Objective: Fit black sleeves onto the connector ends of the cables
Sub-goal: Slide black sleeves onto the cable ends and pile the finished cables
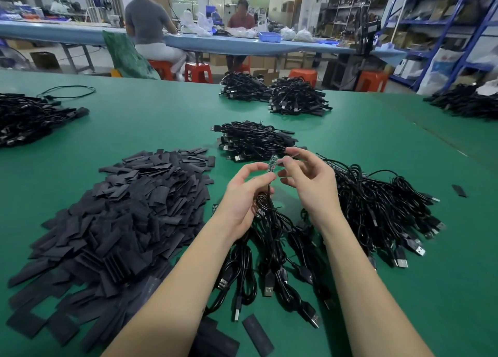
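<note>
My left hand (246, 195) pinches a black cable just under its connector end, a small green circuit board (272, 164) that stands upright above the fingers. To the right of the board is my right hand (307, 180), fingers loosely curled, fingertips near the board, nothing visible between them. The held cable runs down into a bundle of black USB cables (272, 243) lying between my forearms. A big heap of flat black sleeves (129, 216) lies to the left of my left arm.
More cable piles lie on the green table (151, 119): right of my hand (377, 211), beyond my hands (253, 141), at the far edge (296, 98), far left (27, 119). Loose sleeves lie near me (258, 335) and at right (459, 190). Two people sit at a far bench.
</note>
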### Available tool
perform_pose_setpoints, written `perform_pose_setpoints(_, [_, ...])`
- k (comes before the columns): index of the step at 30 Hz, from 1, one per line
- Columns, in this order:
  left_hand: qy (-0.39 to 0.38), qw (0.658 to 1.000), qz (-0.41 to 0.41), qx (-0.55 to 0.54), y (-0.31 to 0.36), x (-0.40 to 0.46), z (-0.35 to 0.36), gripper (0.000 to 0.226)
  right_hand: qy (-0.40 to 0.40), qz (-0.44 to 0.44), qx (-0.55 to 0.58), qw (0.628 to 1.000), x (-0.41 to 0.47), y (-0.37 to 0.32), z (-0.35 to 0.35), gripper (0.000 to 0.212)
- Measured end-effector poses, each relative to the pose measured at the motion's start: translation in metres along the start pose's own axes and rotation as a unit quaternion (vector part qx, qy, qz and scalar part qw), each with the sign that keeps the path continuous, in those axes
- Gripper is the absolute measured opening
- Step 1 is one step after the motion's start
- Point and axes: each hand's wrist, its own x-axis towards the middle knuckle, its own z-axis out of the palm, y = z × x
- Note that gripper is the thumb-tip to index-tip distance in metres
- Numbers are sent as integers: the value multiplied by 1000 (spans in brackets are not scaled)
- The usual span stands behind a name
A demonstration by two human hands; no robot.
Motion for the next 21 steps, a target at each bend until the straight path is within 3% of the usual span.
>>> perform_pose_setpoints(8, [-32,999,-1,-8,0,1,-4,14,1,-24,25,999,5,-4,-15,14])
perform_pose_setpoints(21, [-40,999,16,-23,-4,6,-7,14,-7,-68,-77,995,7,-10,-24,9])
